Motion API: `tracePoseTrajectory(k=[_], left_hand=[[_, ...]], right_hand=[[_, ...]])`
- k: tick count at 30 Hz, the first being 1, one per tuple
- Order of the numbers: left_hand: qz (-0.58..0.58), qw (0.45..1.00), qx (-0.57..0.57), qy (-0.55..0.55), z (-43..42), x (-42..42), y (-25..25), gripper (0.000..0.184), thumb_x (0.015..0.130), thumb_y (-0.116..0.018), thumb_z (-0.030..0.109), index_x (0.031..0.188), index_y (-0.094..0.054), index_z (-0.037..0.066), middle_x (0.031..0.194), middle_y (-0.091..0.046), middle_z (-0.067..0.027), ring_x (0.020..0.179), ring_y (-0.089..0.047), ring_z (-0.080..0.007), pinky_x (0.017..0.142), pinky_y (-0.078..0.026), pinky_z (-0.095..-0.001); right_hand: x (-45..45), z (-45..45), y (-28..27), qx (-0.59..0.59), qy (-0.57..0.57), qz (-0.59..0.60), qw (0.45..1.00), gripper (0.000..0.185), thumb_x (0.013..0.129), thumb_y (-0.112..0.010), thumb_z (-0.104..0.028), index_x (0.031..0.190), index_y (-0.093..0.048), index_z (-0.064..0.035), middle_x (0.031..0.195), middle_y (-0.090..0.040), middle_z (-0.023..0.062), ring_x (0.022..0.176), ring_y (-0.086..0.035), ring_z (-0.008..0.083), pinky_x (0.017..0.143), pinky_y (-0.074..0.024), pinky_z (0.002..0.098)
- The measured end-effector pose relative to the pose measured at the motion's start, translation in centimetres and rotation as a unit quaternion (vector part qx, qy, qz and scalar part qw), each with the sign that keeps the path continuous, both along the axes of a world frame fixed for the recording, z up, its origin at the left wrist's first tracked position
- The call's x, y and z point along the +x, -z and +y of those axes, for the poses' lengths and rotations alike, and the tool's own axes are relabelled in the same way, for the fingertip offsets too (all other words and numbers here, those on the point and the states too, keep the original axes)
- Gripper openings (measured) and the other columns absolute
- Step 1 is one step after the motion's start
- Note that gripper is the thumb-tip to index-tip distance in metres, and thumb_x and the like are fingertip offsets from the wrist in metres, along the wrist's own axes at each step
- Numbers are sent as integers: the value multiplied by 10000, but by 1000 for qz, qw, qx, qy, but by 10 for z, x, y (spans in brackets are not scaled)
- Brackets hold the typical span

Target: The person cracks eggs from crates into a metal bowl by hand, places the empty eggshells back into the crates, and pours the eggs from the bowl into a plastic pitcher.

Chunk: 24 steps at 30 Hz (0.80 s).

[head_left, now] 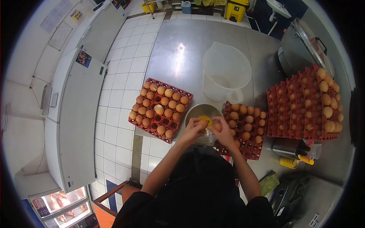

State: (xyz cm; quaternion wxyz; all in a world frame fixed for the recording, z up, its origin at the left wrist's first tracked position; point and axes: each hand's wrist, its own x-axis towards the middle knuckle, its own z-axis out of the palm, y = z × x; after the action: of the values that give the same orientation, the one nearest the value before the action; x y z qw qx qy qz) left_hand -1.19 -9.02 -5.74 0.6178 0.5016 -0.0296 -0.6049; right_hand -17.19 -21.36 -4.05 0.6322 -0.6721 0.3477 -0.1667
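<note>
White cabinet (78,125): smooth, flat-sided and boxy, well left of both hands.
Left tray (174,125): red, moulded into cups, just left of the grip; round brown eggs fill most cups.
Open shell (158,109): pale and hollow, among the eggs left of the grip.
Steel table (190,34): flat and dully shining, stretching beyond the hands.
Metal bowl (194,113): round, smooth-walled, directly beneath the grip.
Left hand (194,131): fingers and thumb pinching the left shell over the bowl.
Left shell (203,123): brown, curved, in the left fingers; too blurred to tell whether whole or half.
Yolk (207,118): glossy yellow, between the hands, within the bowl's outline.
Right shell (217,126): brown and rounded, just beside the left one.
Right hand (224,133): fingers bent, pinching the right shell.
Plastic jug (227,62): cloudy, translucent, spouted, beyond the hands.
Right tray (251,151): red, cupped, just right of the grip, partly filled with brown eggs.
Tray stack (292,131): ridged red layers loaded with eggs, farther right of the grip.
</note>
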Motion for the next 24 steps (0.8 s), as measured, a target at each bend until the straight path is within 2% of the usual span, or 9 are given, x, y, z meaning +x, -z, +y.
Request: tracePoseTrajectory(k=[1, 5, 7, 8, 10, 14, 16, 19, 24], left_hand=[[-18, 1000, -24, 8, 1, 1, -4, 517, 983, -712, 95, 1454, -508, 30, 1297, -644, -139, 996, -690, -180, 828, -588, -325], [-79, 993, -71, 42, 5, 12, -20, 515, 972, -725, 91, 1453, -578, -17, 1224, -712, -138, 987, -721, -170, 849, -605, -316], [-291, 947, -26, 130, 8, 16, -22, 528, 948, -760, 125, 1440, -639, -23, 1105, -773, -131, 895, -726, -122, 823, -600, -293], [-291, 948, -25, 130, 9, 14, -23, 528, 948, -760, 125, 1440, -639, -23, 1105, -773, -131, 895, -726, -122, 823, -600, -293], [-433, 887, 37, 156, 8, 10, -37, 543, 916, -791, 138, 1427, -667, 3, 1013, -792, -106, 839, -707, -77, 793, -590, -277], [-442, 885, 45, 139, 9, 5, -26, 541, 889, -808, 145, 1401, -689, 16, 1049, -794, -120, 837, -709, -85, 756, -585, -289], [-484, 869, 5, 100, 8, 4, -22, 509, 878, -798, 182, 1359, -715, 35, 1058, -795, -177, 866, -795, -227, 782, -612, -362], [-484, 866, 21, 124, 6, 6, -29, 515, 873, -800, 195, 1354, -716, 33, 1062, -789, -178, 832, -779, -227, 782, -607, -366], [-483, 866, 22, 128, 2, 8, -23, 519, 866, -799, 193, 1354, -717, 36, 1058, -785, -176, 845, -768, -226, 800, -599, -362]], right_hand=[[2, 2, -3, -67, -46, 37, 996, 445, 935, -779, -138, 1333, -637, 1, 1199, -712, 144, 1132, -680, 208, 971, -554, 330], [6, 5, 8, -18, -22, -30, 999, 478, 905, -827, -225, 1305, -695, 0, 1158, -757, 163, 1081, -725, 225, 962, -569, 336], [5, 4, -1, -97, -36, 10, 995, 517, 895, -838, -293, 1310, -715, -11, 1170, -776, 189, 1055, -760, 251, 938, -587, 358], [5, 5, 0, -96, -36, 10, 995, 517, 895, -838, -293, 1310, -715, -11, 1170, -776, 189, 1055, -760, 251, 938, -587, 358], [8, 5, -1, -113, -31, 23, 993, 504, 893, -832, -298, 1287, -721, -4, 1115, -786, 212, 1032, -780, 309, 912, -603, 390], [8, 3, -14, -161, -62, 63, 983, 486, 891, -821, -278, 1284, -723, -9, 1093, -776, 242, 1019, -776, 365, 905, -608, 409], [9, 5, -22, -189, -70, 46, 978, 464, 882, -811, -251, 1276, -728, -20, 1095, -766, 254, 1012, -769, 390, 891, -613, 425], [11, 10, -23, -162, -46, 65, 984, 474, 878, -812, -230, 1289, -719, -11, 1097, -783, 223, 1007, -789, 314, 892, -618, 390], [14, 13, -6, -173, -7, 25, 985, 457, 862, -790, -188, 1290, -726, -40, 1064, -776, 238, 1011, -780, 362, 882, -623, 409]])
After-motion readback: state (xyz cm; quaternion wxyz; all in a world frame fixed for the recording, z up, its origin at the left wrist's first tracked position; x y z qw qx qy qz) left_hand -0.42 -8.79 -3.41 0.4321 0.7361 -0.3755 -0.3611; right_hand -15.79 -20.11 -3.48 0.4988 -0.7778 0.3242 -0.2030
